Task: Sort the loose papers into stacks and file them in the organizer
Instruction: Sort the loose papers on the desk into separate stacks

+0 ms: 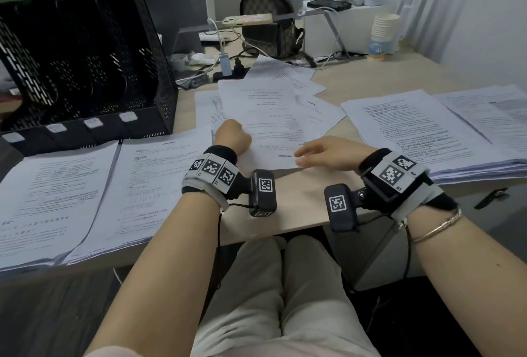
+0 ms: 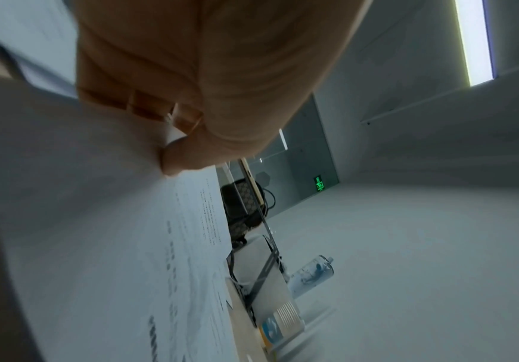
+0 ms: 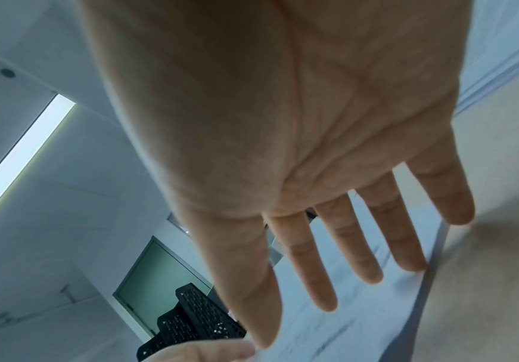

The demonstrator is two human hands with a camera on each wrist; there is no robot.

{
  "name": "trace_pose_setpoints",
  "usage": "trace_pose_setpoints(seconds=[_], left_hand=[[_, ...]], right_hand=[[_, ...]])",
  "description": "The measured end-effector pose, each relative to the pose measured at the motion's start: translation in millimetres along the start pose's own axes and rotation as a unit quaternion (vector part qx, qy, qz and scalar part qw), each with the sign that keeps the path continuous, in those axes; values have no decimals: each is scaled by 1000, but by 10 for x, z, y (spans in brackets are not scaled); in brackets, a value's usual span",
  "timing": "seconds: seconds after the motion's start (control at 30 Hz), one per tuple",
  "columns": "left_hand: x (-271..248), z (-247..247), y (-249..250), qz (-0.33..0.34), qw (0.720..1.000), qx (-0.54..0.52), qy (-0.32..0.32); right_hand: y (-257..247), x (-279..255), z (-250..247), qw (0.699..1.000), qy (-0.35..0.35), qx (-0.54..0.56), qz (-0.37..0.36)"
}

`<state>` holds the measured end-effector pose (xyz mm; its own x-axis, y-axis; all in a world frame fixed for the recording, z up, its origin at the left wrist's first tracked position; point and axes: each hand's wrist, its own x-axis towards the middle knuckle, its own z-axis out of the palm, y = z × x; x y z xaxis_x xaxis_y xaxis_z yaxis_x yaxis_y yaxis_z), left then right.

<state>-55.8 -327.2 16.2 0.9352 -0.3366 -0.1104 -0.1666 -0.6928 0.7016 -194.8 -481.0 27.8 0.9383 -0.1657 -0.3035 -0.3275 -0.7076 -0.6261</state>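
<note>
A wooden desk [image 1: 299,202] carries everything in view. At its far left stands a black mesh organizer [image 1: 85,65] with upright slots, and no paper shows in them from the head view. Four stacks of printed papers lie on the desk: two side by side at the near left [image 1: 51,197] [image 1: 154,185], just in front of the organizer, and two thicker ones at the right [image 1: 422,131] [image 1: 490,108], overlapping at their edges. Between these, in the middle of the desk, loose papers [image 1: 268,108] lie fanned over one another at different angles.

A patterned backpack [image 1: 268,23] stands at the far side, with a phone [image 1: 248,19] on a raised shelf in front of it, and a stack of paper cups [image 1: 383,36] stands to the far right.

The left hand [image 1: 232,135] is clenched on the left edge of the nearest loose sheet, with its fingers [image 2: 146,102] curled and the thumb pinching the paper. The right hand [image 1: 325,152] is released, its fingers [image 3: 323,257] straight and spread, lying flat at the near right corner of that same sheet.
</note>
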Motion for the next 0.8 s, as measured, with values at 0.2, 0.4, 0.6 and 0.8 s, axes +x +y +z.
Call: trace_pose_setpoints(seconds=[0.2,0.4,0.6,0.8], left_hand=[[-71,-233,-10,16,999,5,50],[-204,-477,237,197,958,-32,207],[-322,-645,497,291,910,66,287],[-401,-612,621,356,867,128,325]], right_hand=[[-35,-7,-32,998,49,45,-11],[-211,-44,-159,934,303,139,-130],[-448,-166,-340,886,382,94,-245],[-493,-250,-435,890,376,-17,-258]])
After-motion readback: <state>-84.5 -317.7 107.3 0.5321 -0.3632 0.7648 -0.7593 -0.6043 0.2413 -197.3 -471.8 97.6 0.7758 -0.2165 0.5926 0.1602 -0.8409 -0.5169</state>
